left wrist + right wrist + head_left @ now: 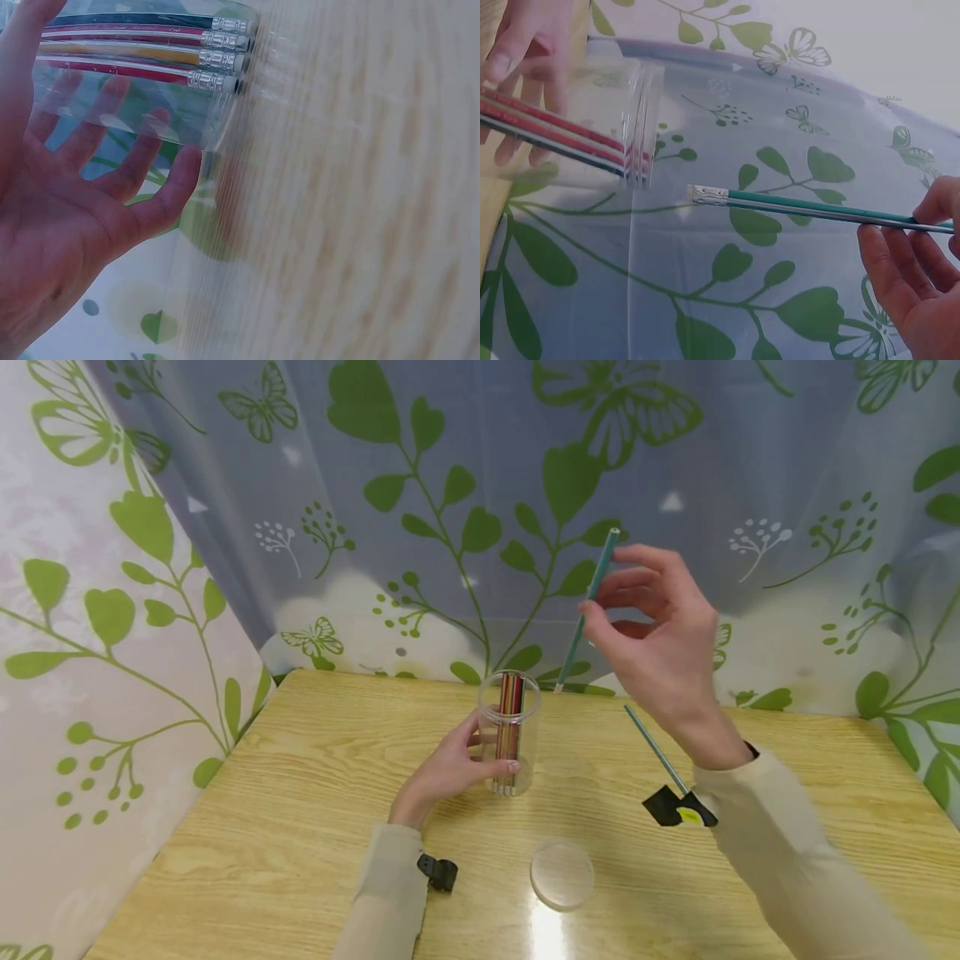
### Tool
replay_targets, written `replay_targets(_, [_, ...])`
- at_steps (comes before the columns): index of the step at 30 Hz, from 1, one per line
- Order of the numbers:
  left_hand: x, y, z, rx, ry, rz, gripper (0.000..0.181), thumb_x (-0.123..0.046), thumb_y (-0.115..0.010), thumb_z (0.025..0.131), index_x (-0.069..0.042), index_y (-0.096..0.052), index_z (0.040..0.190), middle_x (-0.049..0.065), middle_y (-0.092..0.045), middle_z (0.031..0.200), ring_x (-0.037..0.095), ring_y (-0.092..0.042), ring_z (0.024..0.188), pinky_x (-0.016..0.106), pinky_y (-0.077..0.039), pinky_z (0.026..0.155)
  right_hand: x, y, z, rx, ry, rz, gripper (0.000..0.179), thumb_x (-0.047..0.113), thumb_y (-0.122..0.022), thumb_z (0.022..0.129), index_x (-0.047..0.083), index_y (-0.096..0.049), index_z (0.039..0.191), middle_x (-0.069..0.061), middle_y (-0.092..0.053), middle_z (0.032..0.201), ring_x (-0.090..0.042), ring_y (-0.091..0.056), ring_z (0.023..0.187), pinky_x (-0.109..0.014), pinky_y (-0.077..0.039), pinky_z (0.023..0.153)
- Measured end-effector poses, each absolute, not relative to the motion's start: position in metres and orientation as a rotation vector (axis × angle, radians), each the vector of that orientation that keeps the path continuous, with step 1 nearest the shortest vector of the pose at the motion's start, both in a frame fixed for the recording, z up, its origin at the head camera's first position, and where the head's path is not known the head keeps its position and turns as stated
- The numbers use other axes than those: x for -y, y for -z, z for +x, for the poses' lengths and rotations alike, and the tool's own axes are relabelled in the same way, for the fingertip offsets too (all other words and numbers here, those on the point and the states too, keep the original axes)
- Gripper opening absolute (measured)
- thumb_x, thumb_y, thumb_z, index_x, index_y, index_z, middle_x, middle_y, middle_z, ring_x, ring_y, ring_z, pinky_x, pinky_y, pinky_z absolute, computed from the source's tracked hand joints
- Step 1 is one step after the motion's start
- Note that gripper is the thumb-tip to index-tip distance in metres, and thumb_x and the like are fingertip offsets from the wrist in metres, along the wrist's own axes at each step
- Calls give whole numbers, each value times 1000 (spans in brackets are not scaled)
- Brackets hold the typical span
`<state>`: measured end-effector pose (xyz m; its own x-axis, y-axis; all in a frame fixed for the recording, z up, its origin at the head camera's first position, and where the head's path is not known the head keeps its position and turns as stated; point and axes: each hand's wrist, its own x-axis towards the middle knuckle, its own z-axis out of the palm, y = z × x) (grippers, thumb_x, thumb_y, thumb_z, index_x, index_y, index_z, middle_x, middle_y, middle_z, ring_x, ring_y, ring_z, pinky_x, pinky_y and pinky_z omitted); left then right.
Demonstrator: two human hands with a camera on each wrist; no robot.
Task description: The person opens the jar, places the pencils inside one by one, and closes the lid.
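While the left hand grips a jar of pencils, the right hand pinches a green pencil outside it, eraser lowest; another pencil and a lid lie on the table.

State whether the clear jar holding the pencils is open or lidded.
Open. Nothing covers the top of the clear jar; a round clear disc, probably its lid, lies apart on the table.
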<state>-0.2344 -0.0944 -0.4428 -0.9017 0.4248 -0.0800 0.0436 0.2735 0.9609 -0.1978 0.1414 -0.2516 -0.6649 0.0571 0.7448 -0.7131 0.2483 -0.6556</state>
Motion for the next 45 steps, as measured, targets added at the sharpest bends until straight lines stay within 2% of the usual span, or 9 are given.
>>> replay_targets(5, [95, 443, -234, -2227, -1671, 443, 85, -31, -85, 86, -49, -36, 153, -3, -48, 152, 30, -47, 142, 57, -49, 106, -134, 255, -199, 1853, -1490, 636, 44, -14, -69, 84, -5, -59, 126, 10, -66, 93, -3, -71, 83, -19, -61, 71])
replay_targets(10, [95, 443, -234, -2235, -1670, 442, 84, -32, -85, 86, -49, -36, 152, -1, -49, 150, 29, -48, 141, 56, -49, 106, -129, 261, -202, 1853, -1468, 676, 44, -13, -70, 84, -7, -58, 125, 10, -65, 93, -4, -71, 83, -19, -60, 70])
replay_targets(20, [95, 442, -233, -2227, -1671, 436, 84, -33, -85, 86, -51, -36, 151, -1, -50, 151, 29, -47, 141, 56, -49, 106, -122, 274, -212, 1895, -1399, 747, 43, -12, -70, 85, -7, -57, 125, -16, -68, 95, 1, -67, 82, -18, -60, 69])
replay_targets(28, [95, 444, -234, -2222, -1671, 434, 84, -34, -85, 86, -51, -36, 151, 0, -50, 151, 30, -49, 140, 55, -51, 105, -118, 284, -216, 1931, -1354, 773, 44, -11, -70, 85, -5, -57, 126, -18, -69, 96, 4, -66, 83, -17, -60, 68])
replay_targets(32, [95, 444, -234, -2224, -1671, 436, 83, -34, -85, 86, -51, -36, 151, -1, -50, 151, 30, -48, 140, 55, -50, 105, -116, 288, -218, 1956, -1330, 772, 44, -9, -70, 86, -3, -57, 128, -17, -70, 95, 0, -68, 82, -18, -60, 67])
replay_targets(39, [94, 444, -235, -2231, -1674, 456, 83, -32, -85, 86, -50, -37, 151, -4, -49, 151, 29, -48, 140, 55, -50, 106, -117, 295, -222, 1991, -1299, 817, 54, -8, -68, 88, 2, -54, 138, -17, -70, 98, -23, -73, 84, -16, -58, 67])
replay_targets(45, [95, 445, -235, -2234, -1673, 468, 83, -33, -85, 86, -47, -37, 152, -6, -47, 153, 29, -47, 142, 56, -47, 109, -118, 302, -230, 2009, -1218, 873, 64, -8, -68, 87, 6, -50, 147, -16, -68, 100, -23, -73, 84, -16, -59, 67])
